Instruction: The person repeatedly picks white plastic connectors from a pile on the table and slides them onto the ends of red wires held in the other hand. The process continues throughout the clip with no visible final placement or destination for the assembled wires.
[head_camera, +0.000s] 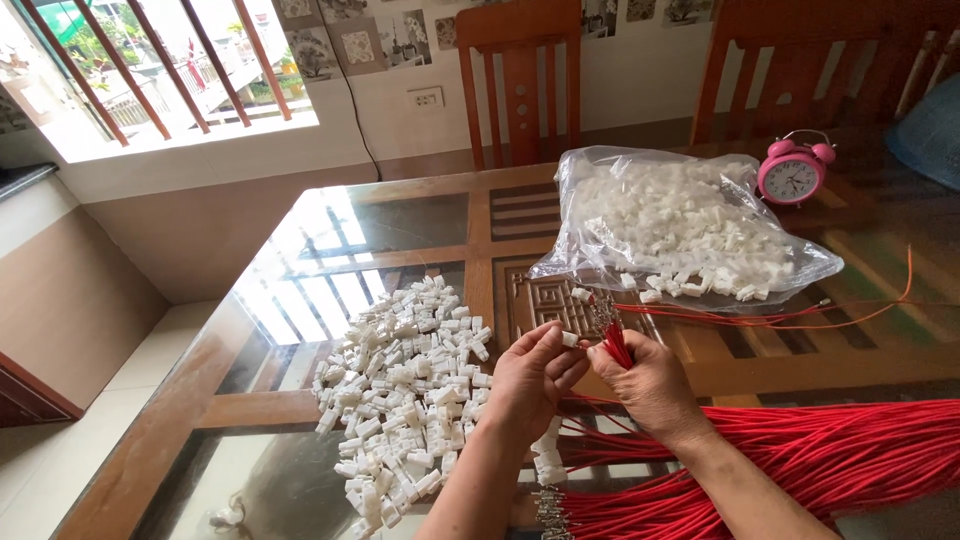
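Red, thin wires (618, 345) stand pinched in a small bunch between the thumb and fingers of the right hand (645, 385), their metal-tipped ends (604, 315) poking up just above the grip; the left hand (530, 378) is closed on a single small white plastic connector (569, 339), held at its fingertips right beside those tips, nearly touching them; below and to the right of the right wrist a thick bundle of red wires (830, 455) trails off across the glass-topped wooden table (400, 225), and a second cluster of metal ends (550, 510) lies just under the left forearm; to the left of the left hand spreads a loose heap of white connectors (405, 385), and beyond both hands, farther up the table, sits a clear plastic bag (680, 225) full of the same white pieces, with a pink alarm clock (792, 172) beside it and two wooden chairs (520, 80) behind; the connector looks light, hard and smooth, so it probably slips easily and is best gripped by its flat sides, leaving the open end free; the wires look soft and limp, likely to flop unless held close behind the stiff metal tips, which seem thin enough to bend if squeezed.
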